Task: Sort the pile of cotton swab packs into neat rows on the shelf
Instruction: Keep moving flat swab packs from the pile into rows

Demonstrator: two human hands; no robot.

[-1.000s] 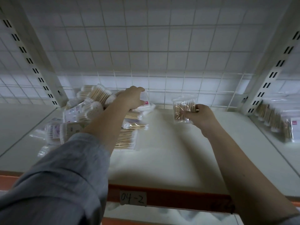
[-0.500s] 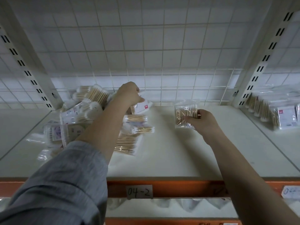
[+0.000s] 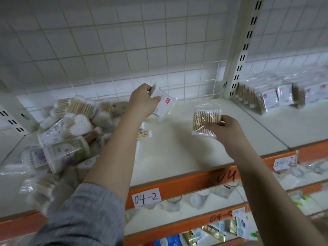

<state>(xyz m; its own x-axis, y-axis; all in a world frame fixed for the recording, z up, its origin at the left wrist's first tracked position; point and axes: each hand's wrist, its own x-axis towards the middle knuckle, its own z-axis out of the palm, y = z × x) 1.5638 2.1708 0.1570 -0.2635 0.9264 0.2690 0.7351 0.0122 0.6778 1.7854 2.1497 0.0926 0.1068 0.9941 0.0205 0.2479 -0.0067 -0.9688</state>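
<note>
Barely begun: each hand's fingers [image 3: 157, 98] clamp one pack [image 3: 206, 121]; pile [image 3: 71, 128] left of them, shelf [image 3: 177, 148] rowless.

1. A white flat shelf board [image 3: 186, 153] with an orange front rail [image 3: 177, 185] carries the things.
2. A jumbled pile of clear plastic cotton swab packs [image 3: 71, 132] lies on its left part.
3. On the adjoining white shelf bay [image 3: 292, 125] to the right, similar packs [image 3: 269, 96] stand in a row near the back.
</note>
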